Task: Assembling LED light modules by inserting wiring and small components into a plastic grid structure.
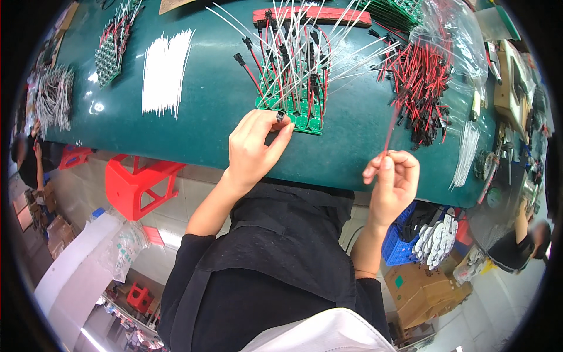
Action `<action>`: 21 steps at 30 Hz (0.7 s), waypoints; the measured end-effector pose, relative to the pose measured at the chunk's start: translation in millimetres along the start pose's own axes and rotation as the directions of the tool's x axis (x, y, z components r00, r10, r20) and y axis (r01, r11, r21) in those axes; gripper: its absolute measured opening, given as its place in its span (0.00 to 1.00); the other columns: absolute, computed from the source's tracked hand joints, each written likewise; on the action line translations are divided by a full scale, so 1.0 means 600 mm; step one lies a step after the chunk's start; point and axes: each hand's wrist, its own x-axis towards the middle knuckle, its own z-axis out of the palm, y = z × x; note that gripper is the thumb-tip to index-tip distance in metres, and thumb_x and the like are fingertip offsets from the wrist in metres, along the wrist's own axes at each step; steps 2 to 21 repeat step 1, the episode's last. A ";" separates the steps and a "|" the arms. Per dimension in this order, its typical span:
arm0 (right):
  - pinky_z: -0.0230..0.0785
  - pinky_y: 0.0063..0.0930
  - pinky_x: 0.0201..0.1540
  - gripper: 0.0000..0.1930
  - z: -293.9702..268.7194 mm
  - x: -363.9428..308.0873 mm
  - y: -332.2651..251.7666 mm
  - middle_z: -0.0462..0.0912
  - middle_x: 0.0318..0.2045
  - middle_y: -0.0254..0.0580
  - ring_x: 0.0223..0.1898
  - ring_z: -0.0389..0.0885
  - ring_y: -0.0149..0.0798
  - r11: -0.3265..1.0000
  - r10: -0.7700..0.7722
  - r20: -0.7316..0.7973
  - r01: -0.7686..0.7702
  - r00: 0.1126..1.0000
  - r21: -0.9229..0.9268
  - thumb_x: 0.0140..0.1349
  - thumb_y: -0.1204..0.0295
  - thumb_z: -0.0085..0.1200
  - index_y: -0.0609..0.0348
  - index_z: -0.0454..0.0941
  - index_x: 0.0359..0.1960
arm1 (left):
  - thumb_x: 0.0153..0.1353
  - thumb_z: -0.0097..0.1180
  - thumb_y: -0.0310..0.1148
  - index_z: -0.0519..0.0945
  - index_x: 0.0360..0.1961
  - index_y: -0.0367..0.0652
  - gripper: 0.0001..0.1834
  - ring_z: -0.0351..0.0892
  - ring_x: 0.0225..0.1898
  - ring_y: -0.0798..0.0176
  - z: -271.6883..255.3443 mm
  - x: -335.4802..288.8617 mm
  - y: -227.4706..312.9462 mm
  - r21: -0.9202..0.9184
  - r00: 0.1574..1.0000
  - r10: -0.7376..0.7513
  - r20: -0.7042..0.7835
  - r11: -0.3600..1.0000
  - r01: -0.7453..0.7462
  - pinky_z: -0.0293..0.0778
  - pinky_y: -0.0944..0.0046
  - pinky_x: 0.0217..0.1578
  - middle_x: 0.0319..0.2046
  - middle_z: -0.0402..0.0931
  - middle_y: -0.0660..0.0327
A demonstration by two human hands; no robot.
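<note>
My left hand (253, 144) is closed at the near left edge of a green circuit board panel (306, 124), with a small dark piece (280, 117) showing at its fingertips. What that piece is, I cannot make out. Red and black wire leads with black plugs (285, 53) stand up from the panel, among long thin white strips (358, 67) that fan outward. To the right, over the table's near edge, my right hand (396, 182) pinches a red wire lead (390, 129), which points up and away and is blurred.
Beyond my right hand lies a heap of red and black wire leads (419, 88) by a clear plastic bag (463, 35). White strips (167, 73) lie in a bundle at left. A red bar (346, 16) sits behind the panel. A red stool (126, 188) stands below the table (205, 129).
</note>
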 end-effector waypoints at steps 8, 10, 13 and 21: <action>0.72 0.20 0.24 0.06 -0.001 0.000 -0.001 0.79 0.30 0.47 0.25 0.78 0.31 1.000 0.000 0.000 0.000 1.000 -0.001 0.68 0.81 0.49 0.65 0.67 0.43 | 0.53 0.66 0.20 0.80 0.34 0.37 0.09 0.80 0.28 0.61 0.000 -0.001 -0.001 0.007 1.000 -0.006 -0.008 1.000 0.006 0.77 0.67 0.33 0.30 0.80 0.58; 0.72 0.20 0.24 0.06 -0.001 0.000 -0.001 0.79 0.30 0.47 0.25 0.78 0.31 1.000 0.000 0.000 0.000 1.000 -0.001 0.68 0.81 0.49 0.65 0.67 0.43 | 0.53 0.66 0.20 0.80 0.34 0.37 0.09 0.80 0.28 0.61 0.000 -0.001 -0.001 0.007 1.000 -0.006 -0.008 1.000 0.006 0.77 0.67 0.33 0.30 0.80 0.58; 0.72 0.20 0.24 0.06 -0.001 0.000 -0.001 0.79 0.30 0.47 0.25 0.78 0.31 1.000 0.000 0.000 0.000 1.000 -0.001 0.68 0.81 0.49 0.65 0.67 0.43 | 0.53 0.66 0.20 0.80 0.34 0.37 0.09 0.80 0.28 0.61 0.000 -0.001 -0.001 0.007 1.000 -0.006 -0.008 1.000 0.006 0.77 0.67 0.33 0.30 0.80 0.58; 0.72 0.20 0.24 0.06 -0.001 0.000 -0.001 0.79 0.30 0.47 0.25 0.78 0.31 1.000 0.000 0.000 0.000 1.000 -0.001 0.68 0.81 0.49 0.65 0.67 0.43 | 0.53 0.66 0.20 0.80 0.34 0.37 0.09 0.80 0.28 0.61 0.000 -0.001 -0.001 0.007 1.000 -0.006 -0.008 1.000 0.006 0.77 0.67 0.33 0.30 0.80 0.58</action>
